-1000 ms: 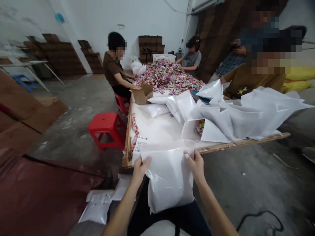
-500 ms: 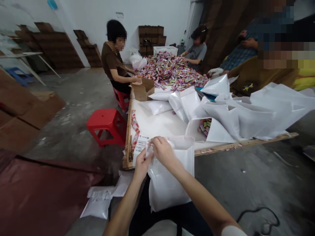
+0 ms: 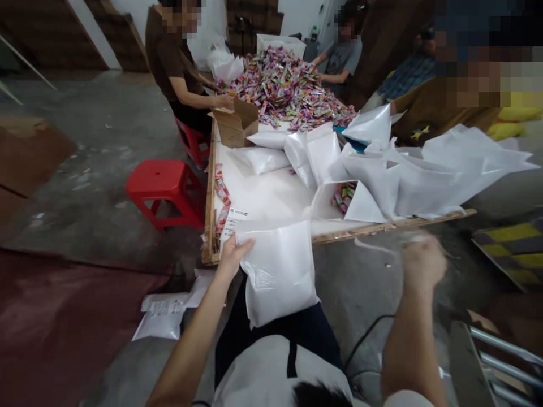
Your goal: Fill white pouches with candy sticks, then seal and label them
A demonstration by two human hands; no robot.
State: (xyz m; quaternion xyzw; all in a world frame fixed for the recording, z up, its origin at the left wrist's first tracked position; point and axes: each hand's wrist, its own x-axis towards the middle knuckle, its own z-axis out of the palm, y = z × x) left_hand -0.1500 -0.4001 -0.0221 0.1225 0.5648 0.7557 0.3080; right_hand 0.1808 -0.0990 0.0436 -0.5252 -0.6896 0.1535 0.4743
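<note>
My left hand (image 3: 235, 253) pinches the upper left edge of a white bubble-lined bag (image 3: 278, 271), upright over my lap at the table's front edge. Behind that hand lies a white printed label sheet (image 3: 231, 223) on the table corner. Far to the right, past the table edge, my right hand (image 3: 423, 260) is blurred by motion, its fingers closed round a thin pale strip (image 3: 373, 246). An open white bag (image 3: 326, 200) with colourful packets (image 3: 343, 196) inside lies on the table.
More white bags (image 3: 428, 181) crowd the table's right side. A cardboard box (image 3: 235, 125) stands near a heap of colourful packets (image 3: 288, 85). Several people are around the table. A red stool (image 3: 159, 178) is at the left, and filled bags (image 3: 163, 316) lie low at the left.
My right hand has left the bag's top and swung far right with a pale strip. The bag's top now lies flat, and my left hand still grips its edge. The view has tilted down.
</note>
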